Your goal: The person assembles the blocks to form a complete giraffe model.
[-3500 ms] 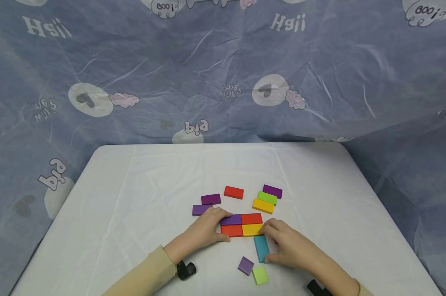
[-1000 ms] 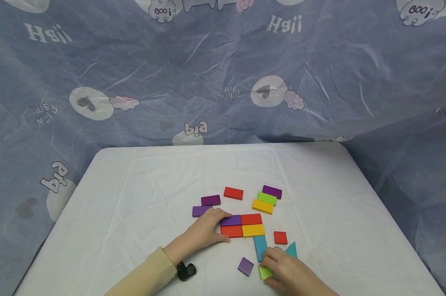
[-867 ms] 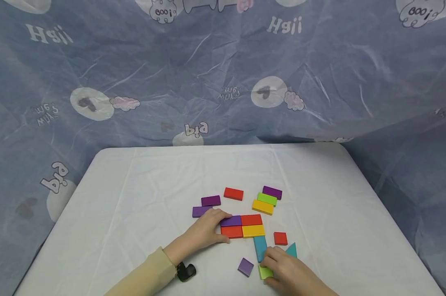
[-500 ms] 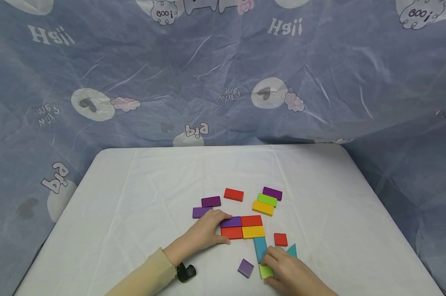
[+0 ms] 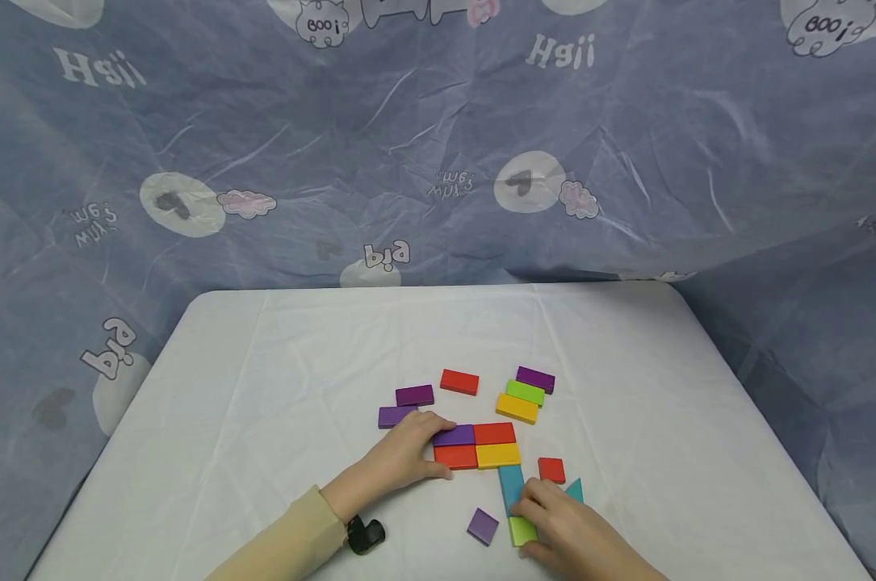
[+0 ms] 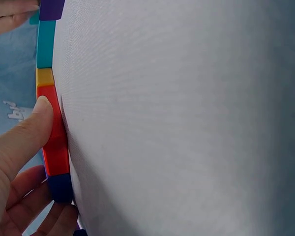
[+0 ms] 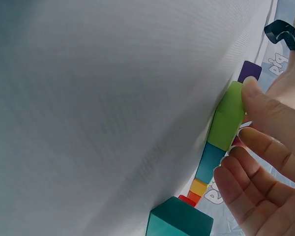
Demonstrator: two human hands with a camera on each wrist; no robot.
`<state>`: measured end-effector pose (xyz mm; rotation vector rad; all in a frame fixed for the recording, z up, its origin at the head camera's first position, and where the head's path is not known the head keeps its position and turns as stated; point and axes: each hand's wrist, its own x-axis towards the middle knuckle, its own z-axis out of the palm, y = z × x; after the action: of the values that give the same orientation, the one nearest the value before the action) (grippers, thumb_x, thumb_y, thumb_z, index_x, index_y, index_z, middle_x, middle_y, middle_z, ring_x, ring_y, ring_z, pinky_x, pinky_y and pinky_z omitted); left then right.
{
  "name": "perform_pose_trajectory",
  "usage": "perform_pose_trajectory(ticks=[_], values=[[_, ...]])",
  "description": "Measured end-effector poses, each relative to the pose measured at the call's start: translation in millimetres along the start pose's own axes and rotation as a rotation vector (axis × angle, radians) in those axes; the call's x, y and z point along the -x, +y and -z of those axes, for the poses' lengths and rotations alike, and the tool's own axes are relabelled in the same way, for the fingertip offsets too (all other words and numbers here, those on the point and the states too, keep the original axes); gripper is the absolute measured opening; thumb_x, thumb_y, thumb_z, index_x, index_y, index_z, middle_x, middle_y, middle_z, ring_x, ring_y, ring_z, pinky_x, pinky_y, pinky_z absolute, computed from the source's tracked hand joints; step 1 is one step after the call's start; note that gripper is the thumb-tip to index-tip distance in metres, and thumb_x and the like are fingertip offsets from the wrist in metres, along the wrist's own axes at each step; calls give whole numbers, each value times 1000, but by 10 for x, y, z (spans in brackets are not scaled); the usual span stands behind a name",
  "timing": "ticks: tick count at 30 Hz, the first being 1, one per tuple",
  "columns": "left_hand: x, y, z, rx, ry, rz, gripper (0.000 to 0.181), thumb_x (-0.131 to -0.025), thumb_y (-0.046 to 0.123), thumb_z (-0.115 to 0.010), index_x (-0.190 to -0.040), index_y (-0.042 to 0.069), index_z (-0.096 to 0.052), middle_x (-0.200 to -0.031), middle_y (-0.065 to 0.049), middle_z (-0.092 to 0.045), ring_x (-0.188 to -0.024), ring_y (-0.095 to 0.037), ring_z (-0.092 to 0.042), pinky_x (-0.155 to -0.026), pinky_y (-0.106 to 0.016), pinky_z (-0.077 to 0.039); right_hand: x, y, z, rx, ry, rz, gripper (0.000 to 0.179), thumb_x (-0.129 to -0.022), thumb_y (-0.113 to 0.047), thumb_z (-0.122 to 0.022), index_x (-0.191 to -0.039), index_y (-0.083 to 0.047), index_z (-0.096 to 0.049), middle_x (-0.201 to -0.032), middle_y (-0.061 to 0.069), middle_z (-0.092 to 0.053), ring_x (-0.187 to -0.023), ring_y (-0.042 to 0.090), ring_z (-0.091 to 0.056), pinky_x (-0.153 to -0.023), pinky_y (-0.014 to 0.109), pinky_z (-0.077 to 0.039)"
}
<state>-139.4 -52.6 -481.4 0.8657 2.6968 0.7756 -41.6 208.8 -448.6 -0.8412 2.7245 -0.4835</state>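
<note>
While I have the left hand (image 5: 400, 458) pinching the red block (image 5: 454, 458) and the purple block (image 5: 458, 436) behind it, my right hand (image 5: 564, 524) pinches the green block (image 5: 521, 532) against the near end of the blue block (image 5: 509, 486) on the white table (image 5: 321, 355).

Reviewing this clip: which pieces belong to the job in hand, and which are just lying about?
Part of the job, apparently:
four-block rectangle, left hand touching it
blue block adjoining it
lime block, touched by the right hand

Lying about, perhaps for later:
purple square
red square
teal piece, partly hidden
lone red block
purple pair at left
purple-lime-yellow row
</note>
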Motion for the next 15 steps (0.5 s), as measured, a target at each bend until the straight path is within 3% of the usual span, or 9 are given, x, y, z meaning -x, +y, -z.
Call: perform_pose_trajectory(ticks=[3,10,15], values=[[-2,2,5,1,4,-6,63,-78,35,-83,-133,14,-61,-128,0,-64,-120,-19,-54,-106,-35,-46,-12,-8,58,9,11,-28,41,-76,-40,-83,-109,-18,-73,-96,-12,-54,-84,2,-50,-74,15,-55],[1,-1,10,-2,15,-10,63,-78,35,-83,-133,15,-61,-127,0,-64,-120,-19,-55,-106,-35,-46,-189,124,311,-6,152,-127,45,-77,-37,-83,-115,-18,-69,-116,-6,-60,-104,12,-58,-90,34,-57],[4,-2,4,12,8,-7,63,-78,35,-83,-133,14,-61,-128,0,-64,-121,-19,-54,-107,-35,-46,-330,259,336,-116,39,-212,73,-74,-43,-84,-136,-15,-58,-141,10,-52,-127,32,-52,-99,54,-50]])
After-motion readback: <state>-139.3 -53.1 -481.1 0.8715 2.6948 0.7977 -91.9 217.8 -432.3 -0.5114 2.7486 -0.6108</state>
